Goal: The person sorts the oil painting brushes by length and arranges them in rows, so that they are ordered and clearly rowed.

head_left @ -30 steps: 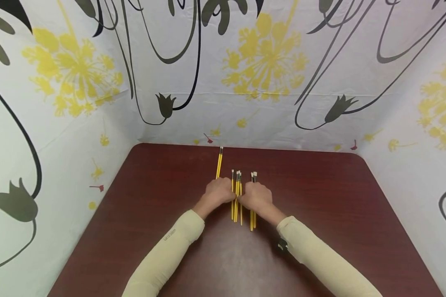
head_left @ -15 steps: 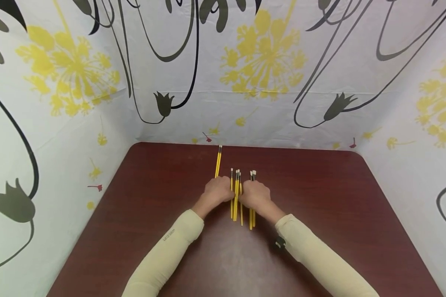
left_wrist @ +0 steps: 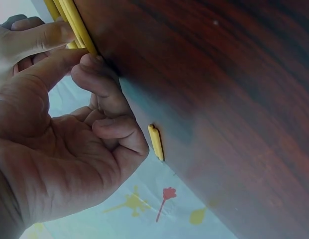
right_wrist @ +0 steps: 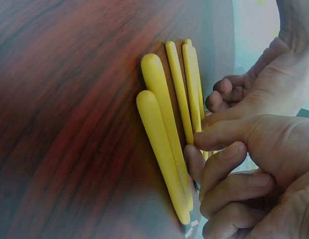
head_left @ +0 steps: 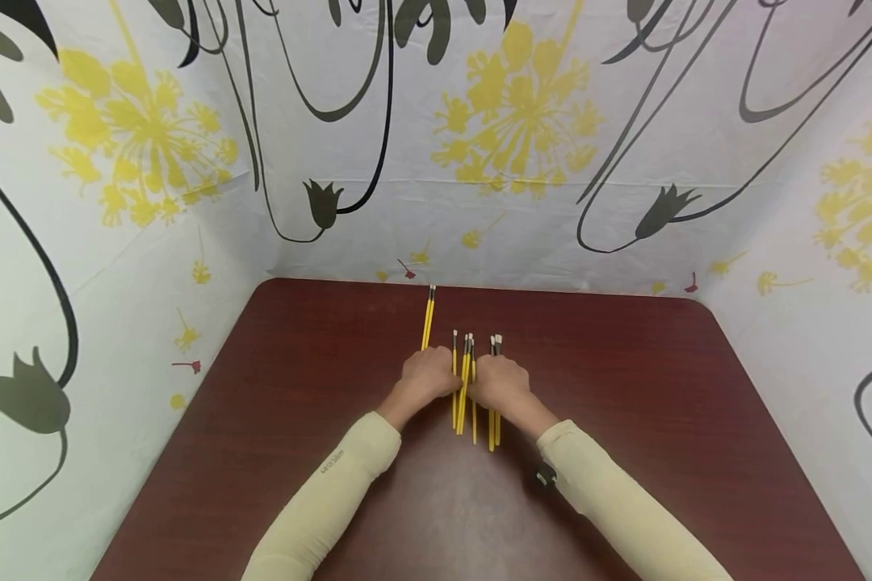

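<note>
Several paintbrushes (head_left: 462, 407) with yellow handles and pale bristles lie side by side on the table, bristles toward the far wall. My left hand (head_left: 429, 373) pinches at the left of this middle group between thumb and index finger; the handles (left_wrist: 77, 30) show at its fingertips. From the other side, my right hand (head_left: 501, 382) pinches a single paintbrush (right_wrist: 177, 87) at the group's right edge, its other fingers curled. Under the right hand lies a pair of thicker paintbrushes (right_wrist: 159, 119), partly covered in the head view.
Two more paintbrushes (head_left: 428, 323) lie beyond the left hand, reaching almost to the table's far edge. The dark red table (head_left: 320, 347) is bounded by white floral-print sheeting (head_left: 516, 266) at the back and both sides.
The paintbrush at the right hand has shifted slightly to the right and toward the near side. Both hands stay almost in place.
</note>
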`<state>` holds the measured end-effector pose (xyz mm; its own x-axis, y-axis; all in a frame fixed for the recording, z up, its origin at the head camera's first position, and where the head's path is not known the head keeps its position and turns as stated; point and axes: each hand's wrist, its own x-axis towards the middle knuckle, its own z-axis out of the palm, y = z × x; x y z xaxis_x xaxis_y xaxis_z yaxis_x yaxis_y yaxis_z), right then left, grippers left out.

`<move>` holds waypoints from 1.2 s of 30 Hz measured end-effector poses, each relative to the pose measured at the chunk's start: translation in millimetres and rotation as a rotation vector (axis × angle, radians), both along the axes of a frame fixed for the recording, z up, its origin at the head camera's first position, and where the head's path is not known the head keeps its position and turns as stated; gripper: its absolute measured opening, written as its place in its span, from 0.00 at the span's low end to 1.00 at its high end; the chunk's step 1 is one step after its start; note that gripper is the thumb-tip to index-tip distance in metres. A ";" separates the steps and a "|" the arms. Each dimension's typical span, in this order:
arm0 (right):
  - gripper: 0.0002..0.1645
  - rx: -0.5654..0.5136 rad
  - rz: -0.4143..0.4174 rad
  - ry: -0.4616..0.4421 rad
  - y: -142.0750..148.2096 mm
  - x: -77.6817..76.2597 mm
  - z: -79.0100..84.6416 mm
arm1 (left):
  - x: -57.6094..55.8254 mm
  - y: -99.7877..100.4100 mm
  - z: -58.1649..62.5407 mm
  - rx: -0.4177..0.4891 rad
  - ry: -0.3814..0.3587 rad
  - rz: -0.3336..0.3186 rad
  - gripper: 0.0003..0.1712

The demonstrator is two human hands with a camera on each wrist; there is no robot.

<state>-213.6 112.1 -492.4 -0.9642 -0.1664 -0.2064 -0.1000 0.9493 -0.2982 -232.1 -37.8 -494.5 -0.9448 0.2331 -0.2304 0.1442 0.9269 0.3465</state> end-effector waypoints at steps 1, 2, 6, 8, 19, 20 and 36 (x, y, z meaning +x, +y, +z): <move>0.22 0.005 -0.002 -0.002 -0.3 -0.1 -0.1 | 0.5 0.4 0.0 0.001 0.005 0.000 0.19; 0.20 0.007 -0.003 -0.003 -0.6 -0.3 -0.7 | 1.0 0.8 0.0 -0.001 0.008 0.001 0.19; 0.20 0.010 -0.016 -0.007 -2.2 -1.0 -4.2 | 2.8 1.2 -0.2 0.005 0.013 0.009 0.18; 0.22 0.009 -0.017 -0.007 -2.6 -1.1 -5.2 | 2.6 1.0 -1.1 0.010 0.005 0.014 0.17; 0.23 -0.029 -0.032 -0.053 4.9 -2.3 -0.2 | -1.1 -2.9 1.1 0.040 -0.009 0.005 0.20; 0.23 -0.037 -0.032 -0.058 6.9 -3.1 0.4 | -1.5 -3.6 2.7 0.046 -0.013 0.002 0.20; 0.32 -0.231 -0.022 -0.048 11.8 -24.3 7.9 | -21.8 -21.6 25.2 0.144 -0.109 0.049 0.19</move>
<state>-237.9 123.8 -484.5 -0.9580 -0.1938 -0.2113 -0.0606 0.8571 -0.5116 -253.9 -59.4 -469.3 -0.9271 0.2257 -0.2993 0.0550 0.8717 0.4870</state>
